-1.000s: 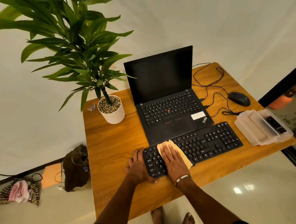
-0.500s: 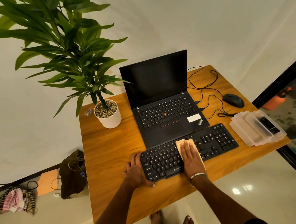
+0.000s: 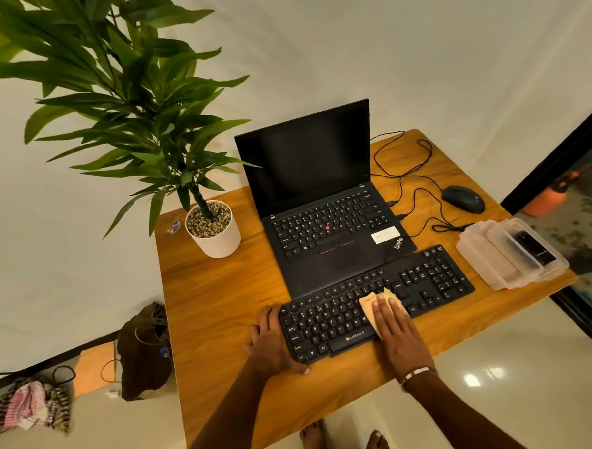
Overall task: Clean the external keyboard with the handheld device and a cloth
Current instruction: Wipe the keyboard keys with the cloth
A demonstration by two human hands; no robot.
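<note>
With the left hand (image 3: 271,342) flat, bracing the external keyboard (image 3: 374,302) on the bench (image 3: 216,297), the right hand (image 3: 394,332) has slid the cloth (image 3: 369,306) rightward to mid-board, leaving the numpad unwiped.

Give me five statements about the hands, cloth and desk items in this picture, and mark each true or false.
1. The right hand presses a cloth flat on the external keyboard. True.
2. The left hand rests on the mouse. False: it rests at the keyboard's left end; the mouse lies untouched at the far right.
3. The laptop is closed. False: its lid is open, screen dark.
4. The potted plant stands left of the laptop. True.
5. The clear plastic box sits on the keyboard. False: it sits on the desk, right of the keyboard.
</note>
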